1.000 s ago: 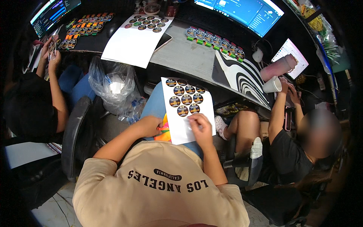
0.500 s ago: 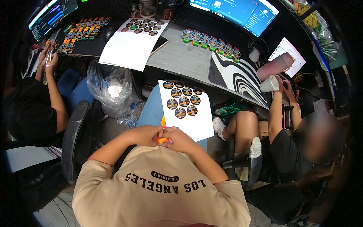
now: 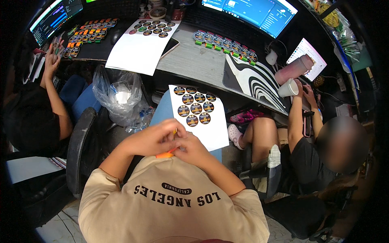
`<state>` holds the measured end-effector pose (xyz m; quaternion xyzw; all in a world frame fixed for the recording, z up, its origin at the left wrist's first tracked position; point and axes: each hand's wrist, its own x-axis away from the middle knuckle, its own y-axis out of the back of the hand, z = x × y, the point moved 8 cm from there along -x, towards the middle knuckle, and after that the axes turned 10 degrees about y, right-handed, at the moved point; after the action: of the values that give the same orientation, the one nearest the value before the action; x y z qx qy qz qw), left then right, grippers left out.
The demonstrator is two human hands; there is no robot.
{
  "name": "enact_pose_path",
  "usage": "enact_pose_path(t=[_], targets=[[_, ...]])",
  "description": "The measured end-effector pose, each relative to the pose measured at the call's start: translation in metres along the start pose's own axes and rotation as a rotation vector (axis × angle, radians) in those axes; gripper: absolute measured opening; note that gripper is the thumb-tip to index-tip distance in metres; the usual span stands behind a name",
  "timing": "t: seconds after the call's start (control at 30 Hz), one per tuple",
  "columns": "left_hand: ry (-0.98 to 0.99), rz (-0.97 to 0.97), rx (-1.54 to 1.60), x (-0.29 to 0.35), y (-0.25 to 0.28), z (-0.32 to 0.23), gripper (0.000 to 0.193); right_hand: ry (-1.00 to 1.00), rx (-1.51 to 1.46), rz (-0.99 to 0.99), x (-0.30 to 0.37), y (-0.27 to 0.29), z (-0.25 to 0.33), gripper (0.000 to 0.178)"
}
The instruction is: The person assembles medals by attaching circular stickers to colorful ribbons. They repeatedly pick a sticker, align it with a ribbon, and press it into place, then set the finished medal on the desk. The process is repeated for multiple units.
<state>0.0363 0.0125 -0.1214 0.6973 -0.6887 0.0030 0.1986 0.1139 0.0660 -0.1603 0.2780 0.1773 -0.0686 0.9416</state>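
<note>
In front of my beige shirt both my hands are close together with the fingers closed. An orange ribbon [image 3: 165, 154] shows below them, its end between the fingers of my right hand [image 3: 191, 149]. My left hand [image 3: 156, 137] is curled just above, over a small yellow-orange bit of the ribbon at its fingertips. Whatever else lies between the palms is hidden. Just beyond the hands, a white sheet [image 3: 214, 135] with several round black-and-gold stickers [image 3: 196, 108] rests on my lap.
On the grey desk [image 3: 184, 56] lie a row of medals [image 3: 225, 44] with green ribbons and another sticker sheet [image 3: 131, 54]. A plastic bag [image 3: 117, 95] hangs below. One co-worker sits at left near orange-ribboned medals [image 3: 91, 32]; another at right holds a white cup [image 3: 288, 88].
My left hand has lifted up and away from my shirt, over the right hand. The orange ribbon now shows lower and further left. The co-worker's hands at left have shifted.
</note>
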Motion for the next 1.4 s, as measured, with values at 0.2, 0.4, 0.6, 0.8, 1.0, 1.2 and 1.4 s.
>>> enact_pose_path(t=[0.2, 0.4, 0.6, 0.8, 1.0, 1.2, 1.4], targets=[[-0.262, 0.206, 0.617, -0.018, -0.007, -0.011, 0.077, -0.079, -0.311, -0.353, -0.008, 0.059, 0.019, 0.010], [0.005, 0.280, 1.007, -0.031, -0.023, 0.016, 0.084, -0.477, -0.556, -0.537, 0.002, 0.083, -0.012, 0.019], [0.372, 0.114, 0.847, -0.026, -0.022, 0.041, 0.067, -0.380, -0.274, -0.389, -0.002, 0.097, -0.020, 0.019], [0.326, 0.136, 0.310, 0.004, 0.035, 0.054, 0.061, -0.358, -0.149, 0.088, -0.018, 0.122, -0.031, 0.014], [-0.186, 0.834, 0.812, 0.049, 0.016, -0.012, 0.079, -0.206, -0.231, -0.095, -0.081, 0.128, -0.047, 0.029], [-0.726, 0.476, 1.127, 0.054, 0.028, -0.055, 0.037, -0.350, -0.390, 0.034, -0.049, 0.098, -0.104, 0.089], [-0.342, -0.332, 0.800, -0.013, 0.036, 0.012, 0.034, -0.613, 0.405, -0.494, 0.055, 0.112, -0.133, 0.032]])
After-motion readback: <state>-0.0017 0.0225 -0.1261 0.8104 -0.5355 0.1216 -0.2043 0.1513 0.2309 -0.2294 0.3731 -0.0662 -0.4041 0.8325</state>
